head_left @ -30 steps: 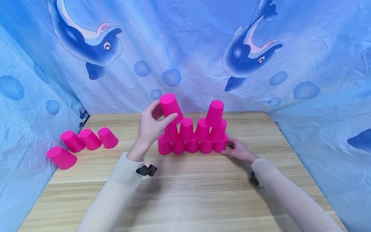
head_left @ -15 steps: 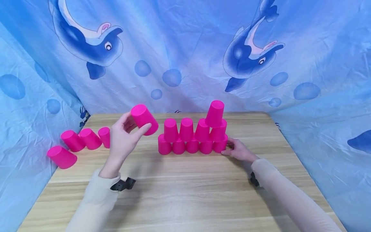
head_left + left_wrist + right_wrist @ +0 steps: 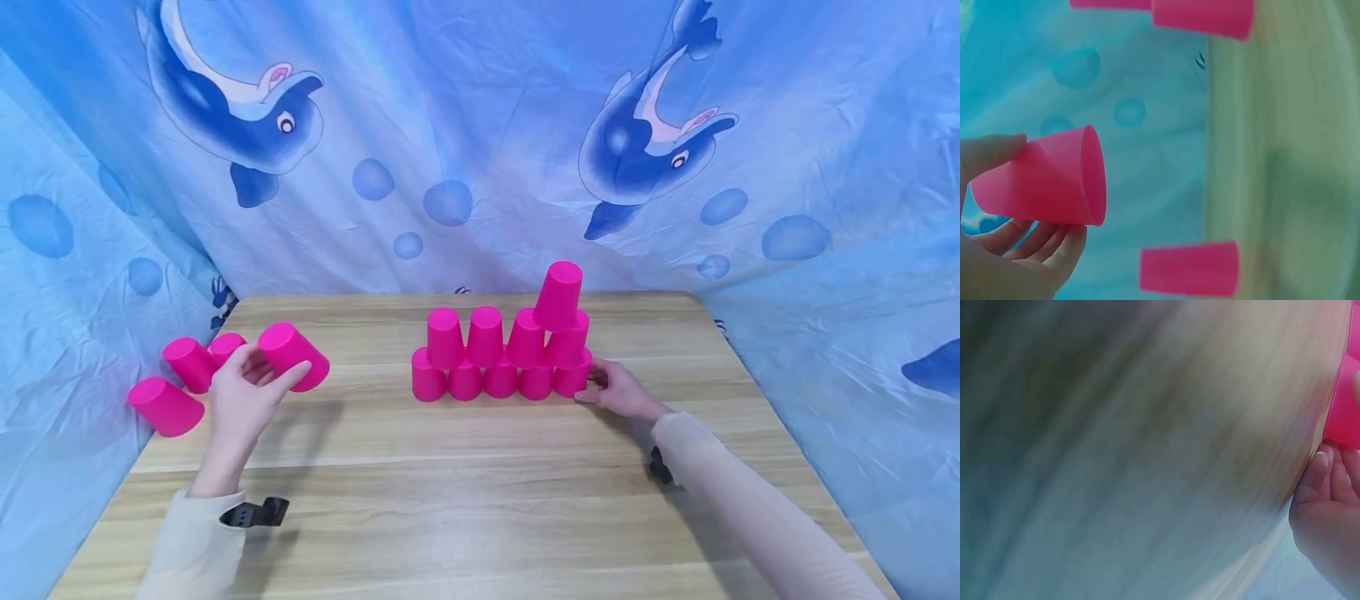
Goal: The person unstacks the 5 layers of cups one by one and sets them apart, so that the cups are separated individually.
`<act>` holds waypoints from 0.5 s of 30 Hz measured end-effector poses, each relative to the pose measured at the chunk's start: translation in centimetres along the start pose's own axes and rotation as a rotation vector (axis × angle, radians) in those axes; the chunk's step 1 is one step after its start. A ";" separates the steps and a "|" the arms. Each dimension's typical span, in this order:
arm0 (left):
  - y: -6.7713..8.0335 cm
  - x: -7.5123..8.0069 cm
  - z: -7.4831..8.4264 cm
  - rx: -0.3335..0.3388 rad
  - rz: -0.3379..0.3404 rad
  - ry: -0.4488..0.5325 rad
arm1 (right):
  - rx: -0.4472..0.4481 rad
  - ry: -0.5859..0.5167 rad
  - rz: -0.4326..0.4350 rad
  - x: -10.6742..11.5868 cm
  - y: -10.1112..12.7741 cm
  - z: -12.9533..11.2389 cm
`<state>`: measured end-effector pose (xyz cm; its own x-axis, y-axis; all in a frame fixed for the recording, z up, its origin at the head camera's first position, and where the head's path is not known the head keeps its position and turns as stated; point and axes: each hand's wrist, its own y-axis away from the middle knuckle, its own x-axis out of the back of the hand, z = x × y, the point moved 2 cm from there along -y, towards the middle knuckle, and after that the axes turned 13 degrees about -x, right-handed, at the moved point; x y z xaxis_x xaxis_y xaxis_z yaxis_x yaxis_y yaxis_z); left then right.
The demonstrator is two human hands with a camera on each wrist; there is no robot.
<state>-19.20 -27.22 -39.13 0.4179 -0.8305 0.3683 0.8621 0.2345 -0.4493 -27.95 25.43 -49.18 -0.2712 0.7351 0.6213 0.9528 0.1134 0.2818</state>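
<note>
In the head view, my left hand (image 3: 243,400) grips a pink cup (image 3: 292,357) between thumb and fingers, bottom up and tilted, above the table's left part. The left wrist view shows the thumb on one side of this cup (image 3: 1047,178) and the fingers on the other. At mid-table stands a stack of upside-down pink cups (image 3: 485,337): a bottom row, a second row on it, and a single top cup (image 3: 559,296) at the right end. My right hand (image 3: 622,392) rests on the table, fingertips against the bottom row's rightmost cup (image 3: 570,379).
More pink cups stand upside down on the left: one near the edge (image 3: 167,407), one behind it (image 3: 189,364), and another (image 3: 225,344) partly hidden by my left hand. A blue dolphin-print curtain (image 3: 465,125) surrounds the wooden table (image 3: 480,500).
My left hand has carried its cup from above the stack's left end leftwards and down, towards the loose cups. My right hand stays in place, and the stack is unchanged.
</note>
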 end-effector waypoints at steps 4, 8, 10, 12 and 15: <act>0.4 1.3 -1.8 0.078 -0.018 -0.070 | -0.014 0.003 0.002 -0.1 0.0 0.1; 0.8 2.8 -3.9 0.147 -0.055 -0.204 | -0.021 -0.003 0.004 0.0 0.1 0.1; 1.0 3.6 -4.9 0.164 -0.060 -0.259 | -0.015 -0.003 0.000 0.0 0.2 0.0; 1.2 4.2 -5.7 0.181 -0.060 -0.294 | -0.011 -0.007 -0.002 0.0 0.2 0.0; 1.3 5.0 -6.8 0.187 -0.047 -0.341 | -0.008 -0.014 -0.006 0.1 0.3 -0.1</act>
<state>-17.97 -34.46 -43.41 0.4210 -0.6347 0.6481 0.9067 0.3148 -0.2807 -27.73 25.46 -49.02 -0.2746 0.7436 0.6096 0.9501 0.1121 0.2912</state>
